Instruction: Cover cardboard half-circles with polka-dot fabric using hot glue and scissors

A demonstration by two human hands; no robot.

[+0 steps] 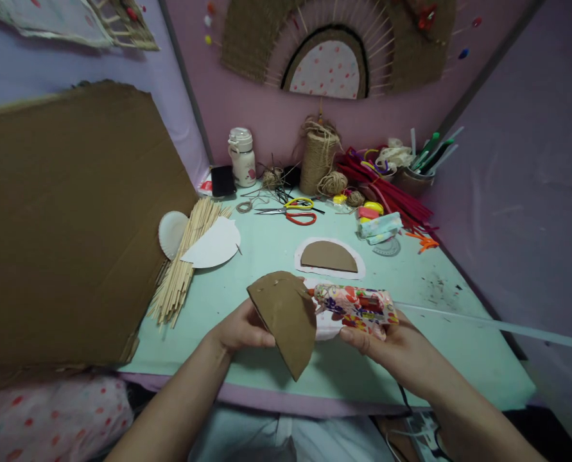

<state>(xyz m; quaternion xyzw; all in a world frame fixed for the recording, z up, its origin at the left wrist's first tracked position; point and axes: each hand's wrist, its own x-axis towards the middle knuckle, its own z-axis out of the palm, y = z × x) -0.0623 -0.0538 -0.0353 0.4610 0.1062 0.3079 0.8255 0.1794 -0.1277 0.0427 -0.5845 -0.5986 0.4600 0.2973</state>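
Note:
My left hand (244, 328) grips a brown half-round piece of cardboard (288, 314), tilted, with the thumb along its edge and the other fingers hidden behind. My right hand (386, 343) is wrapped round a flower-patterned hot glue gun (355, 305). The gun's nozzle points left and is close to the cardboard's right edge; whether it touches I cannot tell. A long clear glue stick (488, 326) sticks out behind the gun to the right. Below the nozzle, white dotted material (328, 326) shows partly. Beyond my hands, another cardboard half-circle (329, 255) lies on a white half-round piece (361, 265).
On the left are thin wooden sticks (184, 282), a white paper half-circle (213, 247) and a large cardboard sheet (74, 237). Scissors (300, 219), a twine spool (317, 160), a white bottle (242, 157) and red pipe cleaners (396, 196) are at the back. The power cord (404, 394) hangs at the front edge.

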